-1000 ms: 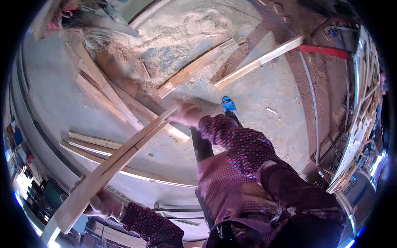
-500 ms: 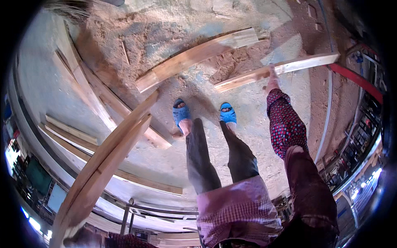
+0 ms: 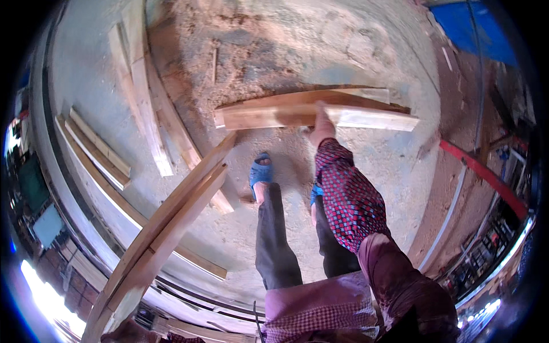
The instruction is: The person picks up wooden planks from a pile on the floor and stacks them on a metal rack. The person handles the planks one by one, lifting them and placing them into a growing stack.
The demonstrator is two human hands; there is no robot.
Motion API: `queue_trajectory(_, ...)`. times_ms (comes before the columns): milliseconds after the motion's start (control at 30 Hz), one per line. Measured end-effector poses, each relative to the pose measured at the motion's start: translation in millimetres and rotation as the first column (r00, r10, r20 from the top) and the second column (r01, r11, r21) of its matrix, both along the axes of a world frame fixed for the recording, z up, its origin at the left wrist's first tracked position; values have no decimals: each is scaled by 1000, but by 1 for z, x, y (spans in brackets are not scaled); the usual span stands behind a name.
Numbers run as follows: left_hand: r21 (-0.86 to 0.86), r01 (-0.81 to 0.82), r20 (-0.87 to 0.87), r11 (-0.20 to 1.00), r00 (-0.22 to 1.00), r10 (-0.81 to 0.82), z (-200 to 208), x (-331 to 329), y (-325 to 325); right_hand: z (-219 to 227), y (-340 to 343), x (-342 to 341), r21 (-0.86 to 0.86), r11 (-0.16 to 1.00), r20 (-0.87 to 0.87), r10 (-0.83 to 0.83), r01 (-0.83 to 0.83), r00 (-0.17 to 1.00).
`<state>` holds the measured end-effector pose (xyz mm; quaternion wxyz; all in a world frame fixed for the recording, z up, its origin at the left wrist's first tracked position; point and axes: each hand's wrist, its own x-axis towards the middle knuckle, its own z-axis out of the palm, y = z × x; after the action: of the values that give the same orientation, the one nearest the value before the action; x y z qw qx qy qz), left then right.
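Note:
My right hand (image 3: 322, 127), in a checkered sleeve, is closed around the middle of a pale wooden board (image 3: 374, 119). It is held roughly level above the floor, in front of my feet. Just behind it, partly covered, lies another wooden board (image 3: 297, 98). At the lower left, a pair of long wooden boards (image 3: 166, 214) slants up toward the middle, lying side by side. My left hand (image 3: 132, 332) grips them near their close end; the lower edge cuts off much of this hand, and its fingers barely show.
Sawdust (image 3: 257, 57) covers the floor ahead. Several loose boards (image 3: 143, 97) lie at the left, with shorter strips (image 3: 100, 148) nearer the wall side. A red metal bar (image 3: 486, 180) juts in from the right, and a blue sheet (image 3: 477, 28) shows at the far right.
My right hand has swung left with its board, which now overlaps the board on the floor. My view has turned right. The left-hand boards remain slanted in my grip.

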<state>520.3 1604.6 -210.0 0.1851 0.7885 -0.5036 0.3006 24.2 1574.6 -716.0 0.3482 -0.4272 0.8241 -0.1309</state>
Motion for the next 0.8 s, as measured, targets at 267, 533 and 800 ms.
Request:
queue_trajectory(267,-167,208,-374,964,891,-257,-4,-27,18,22,-97,41,326,775,-292,628,-542,722)
queue_trajectory(533,-406,281,-806,870,338,-485,2,-35,55,-22,-95,15,479,564,-330,826,-673,457)
queue_trajectory(800,-501,-162,-863,850,165,-477,-35,-31,132,147,-59,68,630,590,-191,748,-505,635)
